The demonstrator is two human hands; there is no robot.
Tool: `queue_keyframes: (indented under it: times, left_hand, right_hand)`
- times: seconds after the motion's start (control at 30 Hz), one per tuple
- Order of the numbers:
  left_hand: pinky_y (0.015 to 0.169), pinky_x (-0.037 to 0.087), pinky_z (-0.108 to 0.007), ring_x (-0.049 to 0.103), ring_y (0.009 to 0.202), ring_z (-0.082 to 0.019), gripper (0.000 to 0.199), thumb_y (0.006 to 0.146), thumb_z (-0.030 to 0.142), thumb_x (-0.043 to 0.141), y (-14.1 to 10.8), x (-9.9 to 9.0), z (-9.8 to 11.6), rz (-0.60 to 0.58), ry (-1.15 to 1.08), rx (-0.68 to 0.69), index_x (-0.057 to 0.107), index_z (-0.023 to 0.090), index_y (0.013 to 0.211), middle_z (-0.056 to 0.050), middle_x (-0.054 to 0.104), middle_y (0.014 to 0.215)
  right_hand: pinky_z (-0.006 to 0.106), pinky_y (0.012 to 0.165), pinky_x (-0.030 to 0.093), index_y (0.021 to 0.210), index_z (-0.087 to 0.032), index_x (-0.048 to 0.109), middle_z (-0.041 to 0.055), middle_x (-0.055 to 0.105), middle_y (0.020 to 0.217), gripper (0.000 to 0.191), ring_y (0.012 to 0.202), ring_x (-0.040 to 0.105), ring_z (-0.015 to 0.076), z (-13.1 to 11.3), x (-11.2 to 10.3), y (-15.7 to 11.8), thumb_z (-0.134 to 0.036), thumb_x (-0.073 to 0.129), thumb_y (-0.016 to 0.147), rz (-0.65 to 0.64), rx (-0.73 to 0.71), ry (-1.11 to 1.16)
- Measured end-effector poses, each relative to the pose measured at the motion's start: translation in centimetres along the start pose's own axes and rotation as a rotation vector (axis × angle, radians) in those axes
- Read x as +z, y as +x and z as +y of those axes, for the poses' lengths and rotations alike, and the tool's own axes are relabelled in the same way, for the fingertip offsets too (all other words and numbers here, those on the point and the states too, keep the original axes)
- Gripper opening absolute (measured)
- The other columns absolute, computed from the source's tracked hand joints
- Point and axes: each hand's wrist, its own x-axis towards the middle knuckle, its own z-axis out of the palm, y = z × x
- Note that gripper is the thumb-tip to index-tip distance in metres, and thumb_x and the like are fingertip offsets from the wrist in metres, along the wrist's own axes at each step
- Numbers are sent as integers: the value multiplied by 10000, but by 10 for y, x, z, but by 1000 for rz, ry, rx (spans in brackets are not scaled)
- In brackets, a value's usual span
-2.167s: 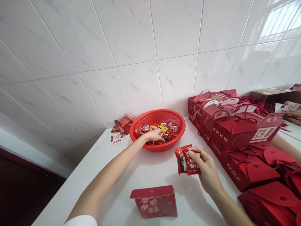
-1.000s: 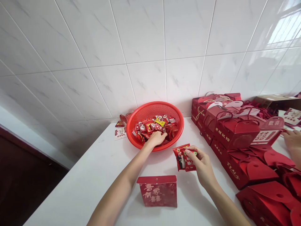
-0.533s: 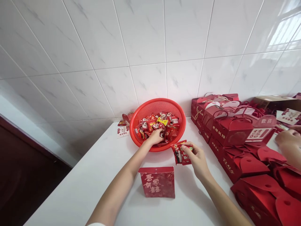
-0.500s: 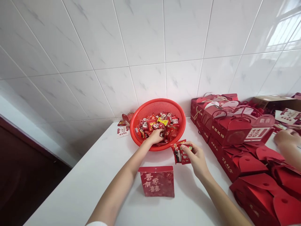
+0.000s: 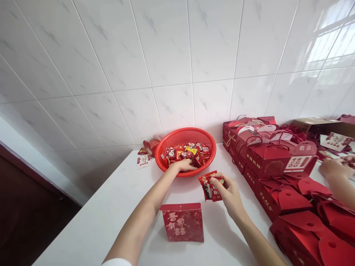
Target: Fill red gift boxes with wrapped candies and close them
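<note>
A red mesh basket (image 5: 185, 132) stands against the wall, with many red wrapped sweets (image 5: 177, 152) and a yellow one (image 5: 191, 150) in it. My left hand (image 5: 186, 165) reaches over the near rim into the sweets; its fingertips are among the wrappers, and what they may hold is hidden. Right of centre, my right hand (image 5: 227, 190) pinches red candy packets (image 5: 211, 186) between thumb and fingers, just in front of the basket. An upright dark red box (image 5: 183, 223) with pale lettering stands on the white table (image 5: 111, 221) between my forearms.
Stacked red gift boxes (image 5: 267, 157) line the right side. Behind them are an open cardboard box (image 5: 318, 123) and printed cards (image 5: 335, 141). Another person's hands (image 5: 337, 170) are at the far right. A card (image 5: 144, 161) and small red packets lie left of the basket.
The camera view has tilted up slightly, so things sit lower in the picture. My left hand has shifted within the basket near its front rim. My right hand still holds the packets.
</note>
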Motion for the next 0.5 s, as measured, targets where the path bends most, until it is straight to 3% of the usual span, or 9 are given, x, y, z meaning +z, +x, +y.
queue_keyframes:
  times: [0.13, 0.23, 0.37, 0.5]
  left_hand:
    - [635, 438, -217, 605, 689, -161, 134, 705, 266, 647, 6, -6, 0, -125, 0, 87, 730, 163, 724, 1, 714, 719]
    - [630, 428, -207, 607, 687, -151, 169, 686, 172, 588, 8, -8, 0, -150, -19, 143, 748, 163, 739, 8, 730, 753]
    - [679, 450, -214, 648, 789, -179, 238, 744, 259, 572, 8, -8, -1, -191, -17, 194, 764, 173, 855, 1, 758, 852]
    - [881, 450, -235, 632, 1084, -227, 294, 784, 344, 580, 11, -7, 1, -195, -27, 234, 750, 219, 988, -17, 734, 1156]
  right_hand:
    - [246, 504, 427, 766, -179, 641, 5, 594, 630, 433, 553, 511, 137, 0, -1, -4, -605, 707, 735, -24, 16, -50]
    - [245, 495, 419, 763, -177, 639, 9, 587, 623, 437, 550, 495, 136, 1, -1, -4, -608, 702, 739, -18, 14, -77]
    - [246, 489, 410, 753, -176, 636, 9, 576, 615, 427, 544, 488, 136, 5, -1, -1, -597, 703, 740, -3, 31, -92]
    - [239, 490, 402, 755, -176, 637, 13, 587, 628, 417, 549, 495, 133, 9, 0, 3, -589, 696, 749, 3, 33, -114]
